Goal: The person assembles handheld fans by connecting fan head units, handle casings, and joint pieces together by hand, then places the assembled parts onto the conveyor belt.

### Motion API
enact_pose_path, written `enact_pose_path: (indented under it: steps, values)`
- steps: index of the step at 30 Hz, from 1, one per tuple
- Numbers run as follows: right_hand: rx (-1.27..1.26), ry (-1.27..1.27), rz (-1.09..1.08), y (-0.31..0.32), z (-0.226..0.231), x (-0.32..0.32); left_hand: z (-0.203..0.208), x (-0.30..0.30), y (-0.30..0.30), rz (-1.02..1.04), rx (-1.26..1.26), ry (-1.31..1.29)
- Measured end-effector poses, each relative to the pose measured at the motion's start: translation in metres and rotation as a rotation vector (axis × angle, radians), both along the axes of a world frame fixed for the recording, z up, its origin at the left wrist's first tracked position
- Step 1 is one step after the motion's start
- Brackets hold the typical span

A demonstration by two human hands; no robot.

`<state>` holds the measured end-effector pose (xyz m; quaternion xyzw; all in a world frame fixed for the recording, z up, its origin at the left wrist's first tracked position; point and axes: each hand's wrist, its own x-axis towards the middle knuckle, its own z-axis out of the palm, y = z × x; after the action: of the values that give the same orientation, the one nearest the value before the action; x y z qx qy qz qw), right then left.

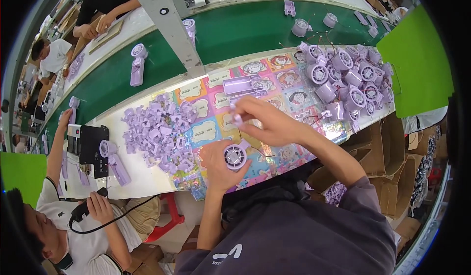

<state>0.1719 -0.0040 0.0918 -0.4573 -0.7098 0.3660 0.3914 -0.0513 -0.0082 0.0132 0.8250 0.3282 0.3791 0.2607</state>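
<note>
My left hand [219, 166] is closed round a lilac fan head [235, 157], its round grille turned up and a thin wire trailing off to the right. Just above it, my right hand [269, 122] pinches a small lilac plastic part [237, 119] between thumb and fingers; its exact shape is partly hidden. Beyond my right hand, lilac handle shells [241, 84] lie on the colourful printed sheet [203, 130]. To the left spreads a heap of small lilac plastic parts [158, 132]. A large pile of lilac fan heads [351, 78] with wires stands to the right.
A green conveyor belt [235, 34] runs behind the bench, carrying several lilac parts. A metal post [174, 27] rises at its near edge. At left, a co-worker [93, 226] holds a black corded tool near a black machine [93, 150]. Cardboard boxes [392, 152] stand at right.
</note>
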Motion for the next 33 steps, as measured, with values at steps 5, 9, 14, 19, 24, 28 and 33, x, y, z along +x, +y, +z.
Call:
enact_pose_path:
  steps: [5, 9, 14, 19, 24, 28, 33]
  values:
    - [-0.238, -0.058, -0.035, -0.040, -0.002, 0.016, 0.005, -0.002, 0.005, -0.066, -0.157, -0.033]
    - [-0.013, -0.329, 0.121, -0.039, -0.019, 0.017, 0.003, 0.000, 0.006, -0.089, -0.161, -0.043]
    - [0.038, -0.254, 0.183, -0.033, -0.034, 0.009, 0.004, 0.001, 0.005, -0.068, -0.172, -0.002]
    - [-0.314, -0.042, 0.030, -0.047, -0.032, -0.003, -0.001, 0.000, 0.003, -0.066, -0.209, -0.028]
    - [-0.163, 0.078, -0.135, -0.062, -0.057, -0.016, -0.010, 0.000, -0.006, -0.084, -0.244, -0.115]
    - [-0.281, 0.356, -0.318, -0.075, -0.042, -0.023, 0.005, 0.005, -0.019, -0.263, -0.571, -0.384]
    - [-0.205, 0.250, -0.411, -0.094, -0.036, -0.033, -0.001, 0.021, -0.022, -0.167, -0.772, -0.430]
